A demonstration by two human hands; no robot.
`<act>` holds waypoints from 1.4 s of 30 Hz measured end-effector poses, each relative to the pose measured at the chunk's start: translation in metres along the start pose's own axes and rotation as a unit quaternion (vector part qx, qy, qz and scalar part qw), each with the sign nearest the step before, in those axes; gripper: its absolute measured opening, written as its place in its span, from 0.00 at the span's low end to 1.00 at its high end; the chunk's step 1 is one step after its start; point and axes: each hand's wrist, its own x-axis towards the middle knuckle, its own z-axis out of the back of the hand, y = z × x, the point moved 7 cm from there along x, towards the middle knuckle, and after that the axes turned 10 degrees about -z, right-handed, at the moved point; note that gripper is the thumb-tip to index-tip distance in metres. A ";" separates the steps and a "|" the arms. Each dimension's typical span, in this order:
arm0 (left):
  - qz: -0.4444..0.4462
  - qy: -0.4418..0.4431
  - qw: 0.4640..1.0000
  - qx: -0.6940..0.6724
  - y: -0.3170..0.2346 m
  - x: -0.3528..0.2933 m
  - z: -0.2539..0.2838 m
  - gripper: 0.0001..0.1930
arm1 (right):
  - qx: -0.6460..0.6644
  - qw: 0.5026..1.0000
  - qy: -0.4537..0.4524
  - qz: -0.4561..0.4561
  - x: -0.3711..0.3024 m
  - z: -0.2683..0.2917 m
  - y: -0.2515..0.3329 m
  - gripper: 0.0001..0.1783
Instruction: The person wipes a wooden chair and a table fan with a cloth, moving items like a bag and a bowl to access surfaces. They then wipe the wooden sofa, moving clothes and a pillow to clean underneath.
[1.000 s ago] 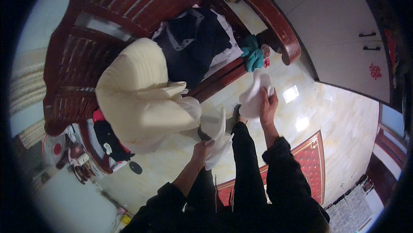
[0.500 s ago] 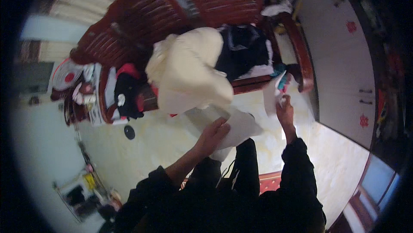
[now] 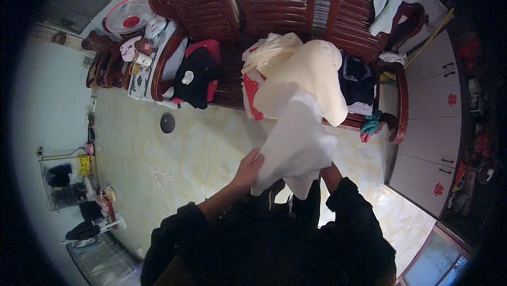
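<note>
A thin white cloth (image 3: 296, 138) hangs crumpled in front of me, slightly blurred by motion. At its left edge, my left hand (image 3: 250, 169) is closed on it, with the fingertips partly covered. My right hand (image 3: 330, 176) is at the cloth's lower right side; its fingers are hidden behind the fabric. Just beyond, a bulky cream padded item (image 3: 311, 69), like a quilt or pillow, rests on a dark red wooden bench (image 3: 280, 8). The far end of the white cloth overlaps the cream item in view.
Black and red clothing (image 3: 198, 77) lies on the bench's left, dark clothing (image 3: 356, 80) on its right. A fan (image 3: 129, 16) stands at far left. A round black object (image 3: 167, 123) is on the floor. A grey cabinet (image 3: 422, 143) lines the right side.
My view has turned, so the bench sits further right and more level. My right hand has come in from the right toward my left hand, passing behind the white cloth.
</note>
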 end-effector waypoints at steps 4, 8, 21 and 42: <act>-0.056 0.117 0.989 0.072 0.008 0.014 0.018 0.21 | 0.071 0.997 0.035 -0.012 0.002 -0.010 0.031 0.41; -0.228 0.143 0.963 0.020 -0.012 0.052 0.021 0.21 | 0.120 0.991 0.053 -0.030 -0.008 0.003 0.034 0.41; -0.018 0.235 0.962 0.140 -0.034 0.156 -0.013 0.17 | 0.103 0.990 -0.052 -0.085 -0.022 0.063 -0.011 0.35; -0.118 0.480 0.840 0.222 -0.149 0.233 -0.009 0.18 | 0.477 0.758 -0.444 -0.009 -0.044 -0.106 0.004 0.17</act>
